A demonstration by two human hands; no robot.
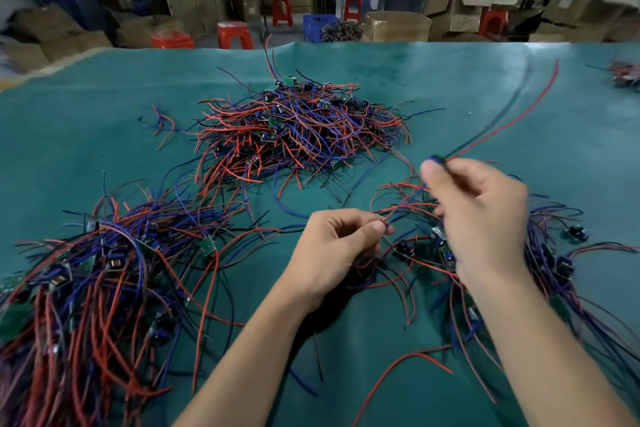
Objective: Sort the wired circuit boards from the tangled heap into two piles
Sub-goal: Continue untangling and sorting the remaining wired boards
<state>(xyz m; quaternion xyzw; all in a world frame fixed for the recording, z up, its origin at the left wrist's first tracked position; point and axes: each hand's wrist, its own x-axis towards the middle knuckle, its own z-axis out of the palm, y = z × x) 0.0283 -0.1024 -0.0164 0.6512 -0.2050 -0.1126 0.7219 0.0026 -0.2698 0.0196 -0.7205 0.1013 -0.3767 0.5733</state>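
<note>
Head view gives me both hands above the green mat [450, 87] — left hand [332, 250] pinching blue wires [403, 210], right hand [485, 218] pinching a red-and-black wire pair [512, 120] — tangled heap [294, 128] beyond.

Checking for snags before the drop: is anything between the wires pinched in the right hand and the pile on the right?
Nothing solid. The right hand holds the red and black wires raised directly above the right pile; only that pile's own loose wires lie beneath.

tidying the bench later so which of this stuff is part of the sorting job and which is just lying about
Job: tangled heap; left pile; right pile; red wire in right hand; left hand pinching wires.

Lying about: stray bundle at the far right edge; red stools; cardboard boxes.
</note>
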